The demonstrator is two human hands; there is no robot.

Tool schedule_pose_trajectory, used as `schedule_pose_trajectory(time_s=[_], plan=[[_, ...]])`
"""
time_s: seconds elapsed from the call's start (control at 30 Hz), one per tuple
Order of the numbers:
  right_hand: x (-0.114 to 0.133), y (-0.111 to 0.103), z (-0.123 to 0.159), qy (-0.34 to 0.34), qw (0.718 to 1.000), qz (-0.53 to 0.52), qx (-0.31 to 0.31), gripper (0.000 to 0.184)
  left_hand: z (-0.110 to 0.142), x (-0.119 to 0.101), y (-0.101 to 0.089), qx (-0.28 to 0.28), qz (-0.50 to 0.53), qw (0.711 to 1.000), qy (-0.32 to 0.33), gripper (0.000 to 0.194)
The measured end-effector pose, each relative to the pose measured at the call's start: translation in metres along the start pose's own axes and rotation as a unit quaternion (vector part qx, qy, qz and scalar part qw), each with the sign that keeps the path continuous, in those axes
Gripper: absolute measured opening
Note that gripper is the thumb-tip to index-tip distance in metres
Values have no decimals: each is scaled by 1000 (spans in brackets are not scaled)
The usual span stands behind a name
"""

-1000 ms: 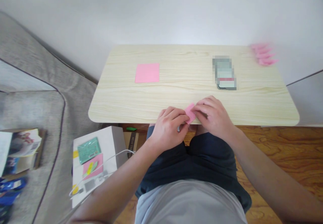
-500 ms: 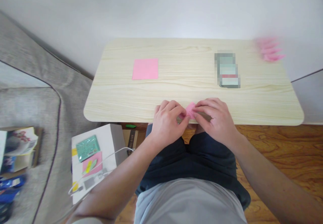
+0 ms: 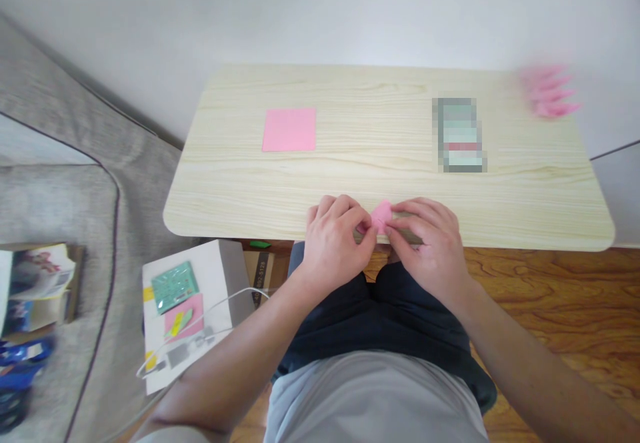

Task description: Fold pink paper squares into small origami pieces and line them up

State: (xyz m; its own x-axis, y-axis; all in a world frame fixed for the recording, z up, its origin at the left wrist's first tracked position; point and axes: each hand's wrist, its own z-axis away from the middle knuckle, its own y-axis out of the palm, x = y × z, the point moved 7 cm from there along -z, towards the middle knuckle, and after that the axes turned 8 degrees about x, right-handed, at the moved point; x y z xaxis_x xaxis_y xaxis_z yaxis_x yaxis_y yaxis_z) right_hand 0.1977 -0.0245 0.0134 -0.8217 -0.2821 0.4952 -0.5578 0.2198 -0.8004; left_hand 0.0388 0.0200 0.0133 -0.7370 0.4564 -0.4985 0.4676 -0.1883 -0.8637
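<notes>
A small folded piece of pink paper (image 3: 383, 216) is held at the table's front edge, between my two hands. My left hand (image 3: 336, 238) pinches its left side, thumb against curled fingers. On the paper's right side, my right hand (image 3: 431, 238) grips with thumb and fingertips, its other fingers bent above. Parts of the paper are hidden behind the fingertips. Farther back on the wooden table (image 3: 235, 190) lies a flat square pink sheet (image 3: 290, 130). Several folded pink paper pieces (image 3: 553, 93) sit blurred at the far right corner.
A pixelated, phone-like object (image 3: 460, 136) lies on the table's right half. Left of my legs, a white box (image 3: 210, 263) carries a green packet (image 3: 175, 286), pink paper and a white cable (image 3: 220, 306). A grey sofa (image 3: 140, 190) stands at the left.
My right fingers have shifted slightly at the pink paper, showing more of it. My left hand keeps its pinch. The view has moved a little.
</notes>
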Motion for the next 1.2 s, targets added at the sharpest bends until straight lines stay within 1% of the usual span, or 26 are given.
schedule_pose_trajectory(time_s=[0.2,0.3,0.4,0.47,0.57,0.67,0.73,0.8,0.9,0.93,1.03,1.1,1.2], plan=[[3,1,3,11,1000,10,-10,6,2,2,-1,11,8,1000,5,5],[6,1,5,8,1000,11,-11,10,4,2,-2,11,18,1000,24,16],[5,3,6,5,1000,15,-2,13,6,2,-3,-6,18,998,55,16],[4,3,3,-2,1000,15,12,14,9,2,-4,-20,18,996,80,15],[1,4,-5,-19,999,11,49,15,14,-1,-5,-23,19,993,113,13],[-3,3,-17,-29,996,15,89,16,16,-4,-7,-2,15,991,129,12],[-5,3,-24,-40,992,17,114,20,15,-4,-9,13,16,991,129,12],[-6,4,-31,-56,989,15,137,22,11,-1,-13,17,23,992,122,16],[-9,7,-40,-87,983,7,159,21,4,3,-16,28,30,992,122,34],[-9,8,-42,-97,982,5,162,19,2,3,-15,36,26,991,128,35],[-9,9,-44,-105,984,1,146,18,1,2,-12,54,8,989,136,33],[-9,7,-41,-91,988,8,122,19,3,2,-10,53,-4,990,131,30],[-5,3,-29,-64,993,28,99,18,8,1,-8,40,-11,992,121,27]])
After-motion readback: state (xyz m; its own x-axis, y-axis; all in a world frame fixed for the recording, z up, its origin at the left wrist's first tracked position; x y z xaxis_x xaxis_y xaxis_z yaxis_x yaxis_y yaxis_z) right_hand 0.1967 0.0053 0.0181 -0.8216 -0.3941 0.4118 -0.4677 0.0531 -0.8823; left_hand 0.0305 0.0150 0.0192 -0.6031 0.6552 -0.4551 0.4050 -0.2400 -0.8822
